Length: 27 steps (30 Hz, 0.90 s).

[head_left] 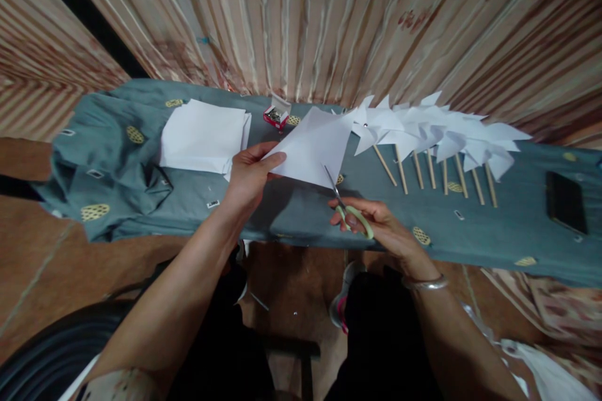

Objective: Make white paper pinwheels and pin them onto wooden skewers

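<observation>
White paper square (314,145) pinched in left hand (248,177), right hand (376,225) closed on scissors (347,205) starting a corner cut; finished pinwheels (437,131) along table's far edge, uncut sheets (203,136) left.

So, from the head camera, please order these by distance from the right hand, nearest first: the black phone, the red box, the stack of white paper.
From the right hand, which holds the scissors:
1. Red box, up and left, by the curtain.
2. Stack of white paper, further left.
3. Black phone, far right; nearly level with the paper, a close call.
</observation>
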Each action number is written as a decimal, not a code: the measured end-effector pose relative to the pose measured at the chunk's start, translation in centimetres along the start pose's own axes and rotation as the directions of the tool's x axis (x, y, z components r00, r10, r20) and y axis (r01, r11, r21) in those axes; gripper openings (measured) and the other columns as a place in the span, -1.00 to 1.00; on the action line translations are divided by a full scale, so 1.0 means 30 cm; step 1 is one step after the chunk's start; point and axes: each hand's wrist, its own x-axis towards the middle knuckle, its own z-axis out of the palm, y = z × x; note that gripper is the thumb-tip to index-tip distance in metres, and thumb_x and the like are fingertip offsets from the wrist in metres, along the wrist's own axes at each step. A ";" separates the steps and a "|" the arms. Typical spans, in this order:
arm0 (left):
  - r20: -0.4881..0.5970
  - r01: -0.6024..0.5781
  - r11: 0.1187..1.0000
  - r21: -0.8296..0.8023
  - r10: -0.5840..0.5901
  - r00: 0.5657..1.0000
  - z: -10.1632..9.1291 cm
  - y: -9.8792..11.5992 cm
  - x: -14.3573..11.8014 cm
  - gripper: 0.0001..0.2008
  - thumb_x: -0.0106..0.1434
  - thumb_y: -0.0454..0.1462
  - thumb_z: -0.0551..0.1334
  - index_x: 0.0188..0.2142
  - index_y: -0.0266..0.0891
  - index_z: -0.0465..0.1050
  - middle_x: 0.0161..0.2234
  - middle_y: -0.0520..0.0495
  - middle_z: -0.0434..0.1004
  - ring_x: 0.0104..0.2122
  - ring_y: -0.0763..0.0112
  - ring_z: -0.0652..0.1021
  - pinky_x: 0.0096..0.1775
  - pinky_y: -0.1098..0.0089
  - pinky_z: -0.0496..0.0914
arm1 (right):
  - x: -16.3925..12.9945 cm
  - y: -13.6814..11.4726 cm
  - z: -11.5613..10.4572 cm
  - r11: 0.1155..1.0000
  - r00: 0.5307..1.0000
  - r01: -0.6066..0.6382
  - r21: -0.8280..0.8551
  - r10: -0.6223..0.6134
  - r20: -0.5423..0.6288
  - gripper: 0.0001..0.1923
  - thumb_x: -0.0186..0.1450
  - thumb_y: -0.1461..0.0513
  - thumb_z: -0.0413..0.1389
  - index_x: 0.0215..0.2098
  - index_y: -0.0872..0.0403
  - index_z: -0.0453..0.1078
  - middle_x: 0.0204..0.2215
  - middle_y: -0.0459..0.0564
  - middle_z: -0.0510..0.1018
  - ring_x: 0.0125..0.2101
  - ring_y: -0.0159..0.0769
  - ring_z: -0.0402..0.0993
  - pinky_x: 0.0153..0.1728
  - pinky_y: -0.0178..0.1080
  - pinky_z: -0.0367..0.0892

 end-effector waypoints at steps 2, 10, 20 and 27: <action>0.002 -0.003 1.000 0.004 0.003 1.000 -0.001 -0.002 0.001 -0.73 -0.14 -0.26 0.43 -0.37 -0.27 0.58 -0.36 -0.03 0.62 -0.42 0.36 0.56 -0.46 0.42 0.41 | -0.002 -0.007 0.001 1.000 1.000 -0.006 -0.002 0.006 0.004 -0.43 0.13 -0.04 0.31 -0.02 0.14 0.50 -0.31 0.07 0.63 -0.39 -0.31 0.52 -0.31 -0.20 0.49; 0.014 0.000 1.000 -0.018 0.000 1.000 -0.002 -0.006 0.000 -0.68 -0.17 -0.24 0.45 -0.35 -0.28 0.58 -0.37 -0.03 0.63 -0.43 0.37 0.56 -0.46 0.43 0.42 | -0.005 -0.012 0.005 1.000 1.000 -0.020 0.015 0.020 -0.001 -0.44 0.11 -0.02 0.33 -0.02 0.13 0.51 -0.30 0.05 0.62 -0.39 -0.34 0.50 -0.28 -0.21 0.48; 0.026 0.002 1.000 -0.023 -0.001 1.000 -0.006 -0.003 0.003 -0.66 -0.18 -0.21 0.46 -0.35 -0.27 0.57 -0.41 0.00 0.61 -0.45 0.37 0.55 -0.43 0.40 0.43 | -0.001 0.009 -0.004 0.999 1.000 -0.007 0.034 0.007 -0.002 -0.53 0.10 0.08 0.36 -0.05 0.08 0.55 -0.46 -0.08 0.55 -0.50 -0.44 0.38 -0.48 -0.33 0.37; 0.014 -0.004 0.999 -0.038 0.004 1.000 -0.012 -0.004 0.005 -0.69 -0.19 -0.26 0.46 -0.38 -0.26 0.58 -0.43 0.03 0.60 -0.48 0.43 0.53 -0.47 0.44 0.41 | 0.005 0.019 0.001 0.995 1.000 -0.022 0.094 0.022 0.004 -0.51 0.08 0.08 0.38 -0.05 0.08 0.55 -0.48 -0.08 0.55 -0.50 -0.44 0.38 -0.47 -0.31 0.38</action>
